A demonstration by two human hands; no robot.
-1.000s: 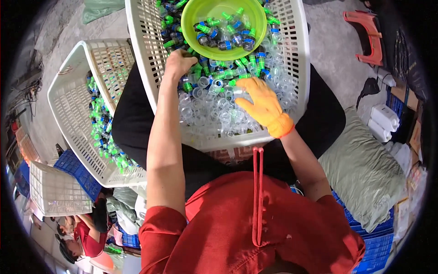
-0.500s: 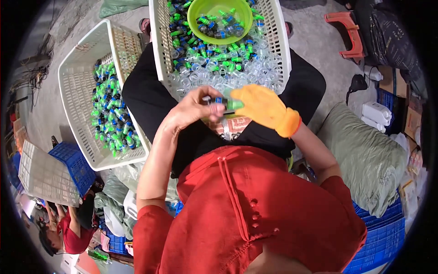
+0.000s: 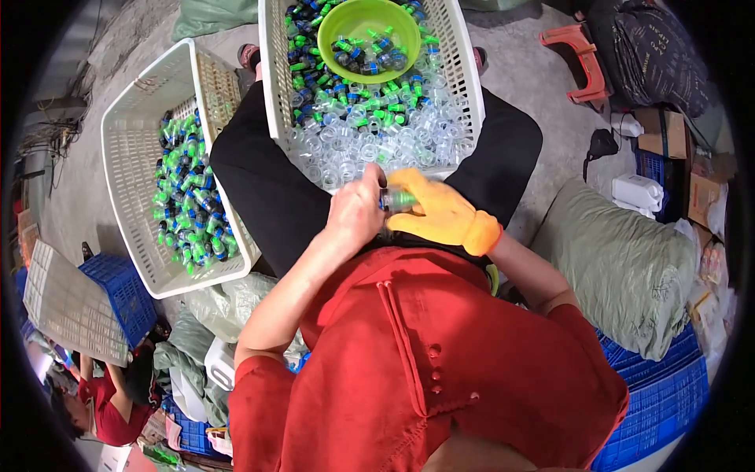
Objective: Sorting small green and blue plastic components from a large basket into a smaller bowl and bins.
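Head view: the two hands meet at the centre of the frame, just below the near rim of the white slatted basket (image 3: 277,94) that rests across the person's lap. The bare left hand (image 3: 355,211) is curled shut around one end of a small green-and-clear plastic part (image 3: 398,200); the right hand (image 3: 437,212), in an orange glove, closes on the other end. This looks like the joining step, the two ends being pushed or twisted together. The next move seems to call for a firm, straight press with the piece kept aligned, then a clear drop-off spot.

In the basket lie clear caps and green-blue finished pieces, with a green bowl (image 3: 370,14) of more pieces at upper centre. A second white basket (image 3: 130,157) with green pieces stands at left of frame.

Fingers cover most of the part, so its exact shape and whether it is one piece or two cannot be told. The bowl's far rim is cut off by the frame's top. Another person in red shows at lower left.
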